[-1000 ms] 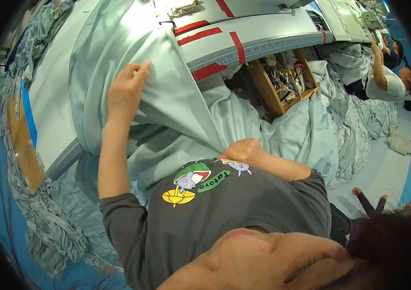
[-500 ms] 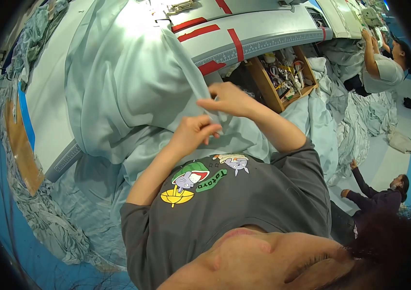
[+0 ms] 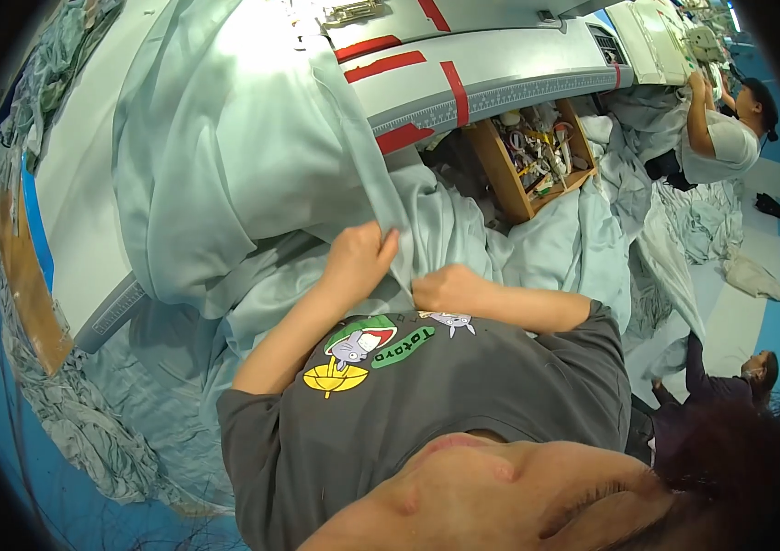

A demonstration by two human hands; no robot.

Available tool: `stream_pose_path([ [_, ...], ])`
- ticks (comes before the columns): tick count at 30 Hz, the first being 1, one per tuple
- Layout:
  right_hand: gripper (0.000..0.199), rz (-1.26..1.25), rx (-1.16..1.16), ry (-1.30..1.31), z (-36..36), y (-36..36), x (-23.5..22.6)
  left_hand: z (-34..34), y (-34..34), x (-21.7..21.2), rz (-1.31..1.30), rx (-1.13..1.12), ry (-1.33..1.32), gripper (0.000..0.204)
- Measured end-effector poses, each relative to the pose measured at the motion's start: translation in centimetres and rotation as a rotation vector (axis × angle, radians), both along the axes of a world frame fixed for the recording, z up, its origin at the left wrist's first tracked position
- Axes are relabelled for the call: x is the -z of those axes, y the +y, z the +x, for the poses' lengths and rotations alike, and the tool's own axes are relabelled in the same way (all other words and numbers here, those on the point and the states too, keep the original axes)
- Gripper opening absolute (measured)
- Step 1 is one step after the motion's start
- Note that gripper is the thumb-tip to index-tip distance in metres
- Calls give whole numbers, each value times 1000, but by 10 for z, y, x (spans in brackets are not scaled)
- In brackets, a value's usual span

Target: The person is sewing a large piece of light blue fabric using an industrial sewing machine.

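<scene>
A large pale green fabric [image 3: 289, 156] drapes over the sewing table and hangs in folds toward my lap. Its long folded edge runs down from the bright sewing area to my hands. My left hand [image 3: 358, 264] is closed on this edge, thumb along it. Lower and to the right, close to my shirt, my right hand [image 3: 449, 289] is closed in a fist at the end of the same edge. The fabric between the two hands looks drawn fairly straight. The fingertips of my right hand are hidden.
A grey ruler strip [image 3: 518, 96] with red tape lines the table's front edge. Under it, an open wooden drawer [image 3: 505, 170] holds several small tools. Heaped fabric [image 3: 105, 432] lies on the left floor. Two other people work at the right, one handling pale cloth [image 3: 670, 266].
My right hand has come down toward my body and closed on the fabric edge. My left hand now grips the edge too. At the right, a person has raised a pale cloth.
</scene>
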State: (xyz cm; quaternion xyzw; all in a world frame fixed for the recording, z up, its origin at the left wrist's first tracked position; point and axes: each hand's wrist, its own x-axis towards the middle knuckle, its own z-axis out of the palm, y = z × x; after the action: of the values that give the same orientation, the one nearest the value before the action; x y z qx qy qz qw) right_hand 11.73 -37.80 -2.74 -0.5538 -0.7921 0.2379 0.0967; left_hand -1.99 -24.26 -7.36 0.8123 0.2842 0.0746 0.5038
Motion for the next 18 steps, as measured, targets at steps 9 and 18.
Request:
stream_pose_path([
  [9,29,569,-179,48,40,91,-4,-21,20,-71,33,422,4,30],
  [18,14,504,-175,149,30,85,-11,-56,204,-44,948,-268,164,63],
])
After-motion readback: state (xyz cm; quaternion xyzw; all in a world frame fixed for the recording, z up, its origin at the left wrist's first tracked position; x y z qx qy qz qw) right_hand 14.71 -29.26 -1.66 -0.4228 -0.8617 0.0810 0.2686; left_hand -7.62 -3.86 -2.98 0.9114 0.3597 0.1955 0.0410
